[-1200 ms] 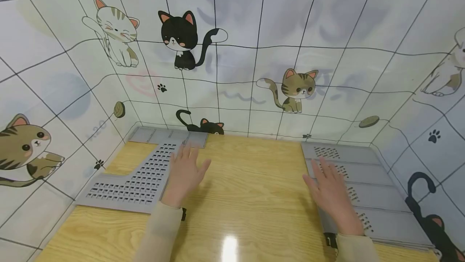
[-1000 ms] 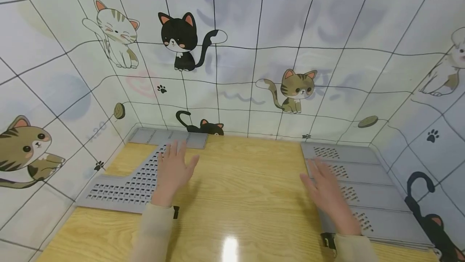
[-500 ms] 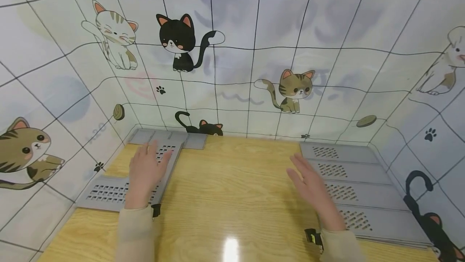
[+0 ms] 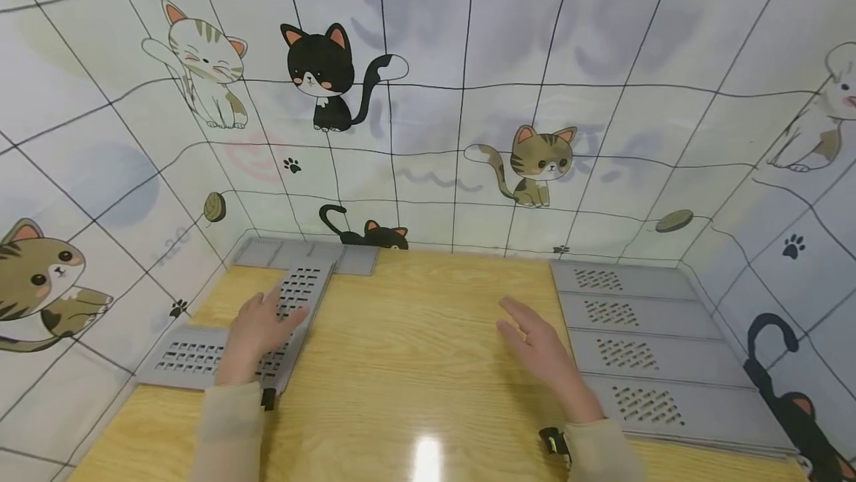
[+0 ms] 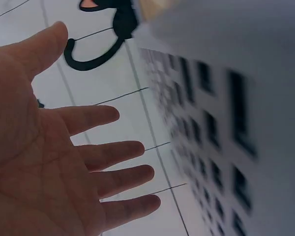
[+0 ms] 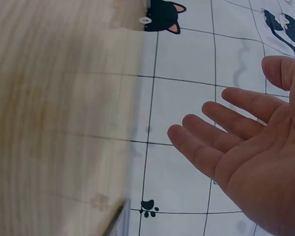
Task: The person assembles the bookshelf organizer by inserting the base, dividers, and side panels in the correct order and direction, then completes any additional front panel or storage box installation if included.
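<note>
Grey slotted L-shaped panel lies ungripped, so probably all still to do, bare left hand spread over it (can't tell if touching), bare right hand empty, fingers apart.

Left sleeve, lower left of head view: long, cream, plain-looking cloth, cuff at wrist. Right sleeve, lower right: same cream. Small black block at the left cuff's right-hand edge. Black wrist unit at the right cuff's left-hand edge, yellow-green mark on it, finer detail too small to read. Left hand and right hand bare, palm creases visible, fingertips rounded.
</note>
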